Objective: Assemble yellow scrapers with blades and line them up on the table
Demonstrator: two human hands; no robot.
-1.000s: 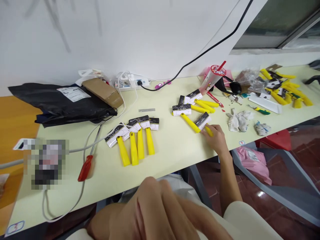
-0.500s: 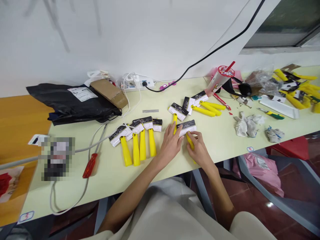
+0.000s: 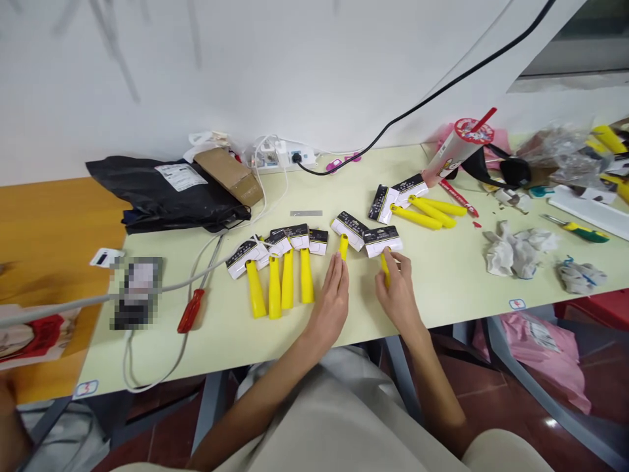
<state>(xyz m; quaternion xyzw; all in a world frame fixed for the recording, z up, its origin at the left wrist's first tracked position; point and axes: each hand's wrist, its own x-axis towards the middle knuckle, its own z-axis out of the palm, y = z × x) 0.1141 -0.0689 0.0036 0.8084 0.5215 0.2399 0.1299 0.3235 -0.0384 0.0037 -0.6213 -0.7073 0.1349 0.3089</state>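
My left hand (image 3: pixel 331 301) lies over a yellow plastic handle (image 3: pixel 343 245), fingers together and closed on it; its lower part is hidden under them. A black-and-white card (image 3: pixel 348 229) sits at the top of that handle. To the right, my right hand (image 3: pixel 399 288) is closed around a second yellow handle (image 3: pixel 385 267), whose card (image 3: pixel 382 240) lies flat on the table just beyond my fingertips. Left of my hands, several carded yellow handles (image 3: pixel 288 278) lie in a row, cards pointing away from me. More carded yellow handles (image 3: pixel 432 212) are fanned out at the upper right.
A red-handled screwdriver (image 3: pixel 191 311) and a white cable (image 3: pixel 135 388) lie at left, near a black parcel (image 3: pixel 147 196). A small metal strip (image 3: pixel 306 213) lies behind the row. A tall cup (image 3: pixel 455 152), crumpled gloves (image 3: pixel 515 249) and a green-yellow screwdriver (image 3: pixel 584 231) are at right.
My left hand has drawn back from the right-hand card onto the left yellow handle. My right hand stays on its handle. The whole view has shifted slightly.
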